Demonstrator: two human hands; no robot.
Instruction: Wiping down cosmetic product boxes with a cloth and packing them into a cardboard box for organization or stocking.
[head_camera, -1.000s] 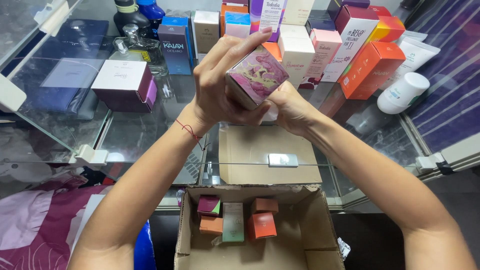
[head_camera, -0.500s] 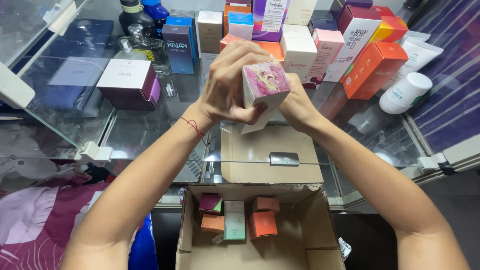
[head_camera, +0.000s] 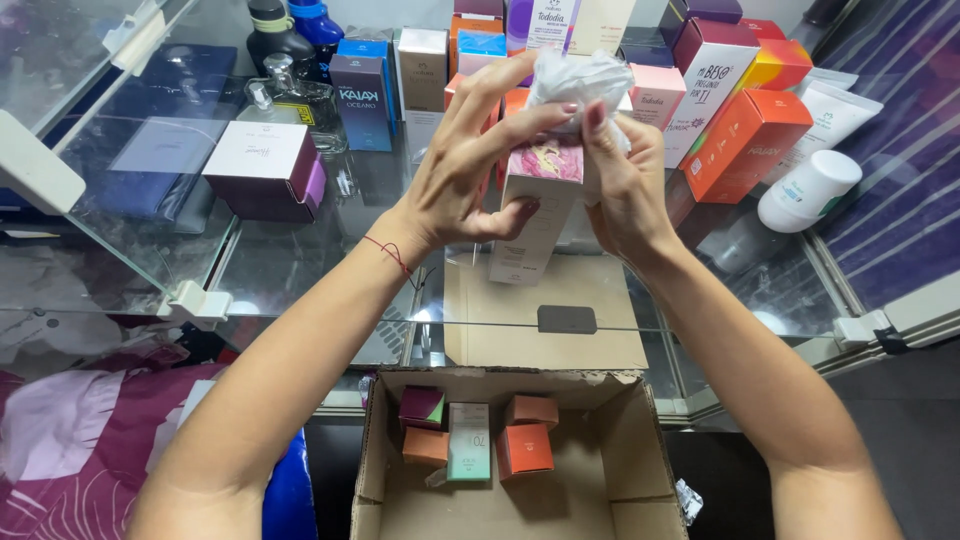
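Hands are working together above the glass counter (head_camera: 300, 270), and we are seeing a change from a moment ago: the small carton (head_camera: 540, 205), then lying tilted with its pink patterned face turned up at us, is now standing upright, and a wad of crumpled clear wrapping (head_camera: 580, 80) is bunching at its top where none was showing before. We are reading that as the outer film coming off the carton, though we cannot tell whether it is fully free. Our left hand (head_camera: 465, 170) is clamping the carton's side, thumb pressing the pale front panel and fingers fanning wide above it; our right hand (head_camera: 625, 180) is closing round the far side, fingertips pinching the wrapping. The carton is looking tall and narrow, cream below with a pink illustrated band near the top, its edges seeming crisp and undented. It is hanging in mid-air just in front of the rows of coloured boxes (head_camera: 740, 130) standing on the counter, and well above the open cardboard box (head_camera: 610, 470) sitting below the counter's near edge, where several small cartons (head_camera: 470, 440) in orange, mint and purple are lying together.
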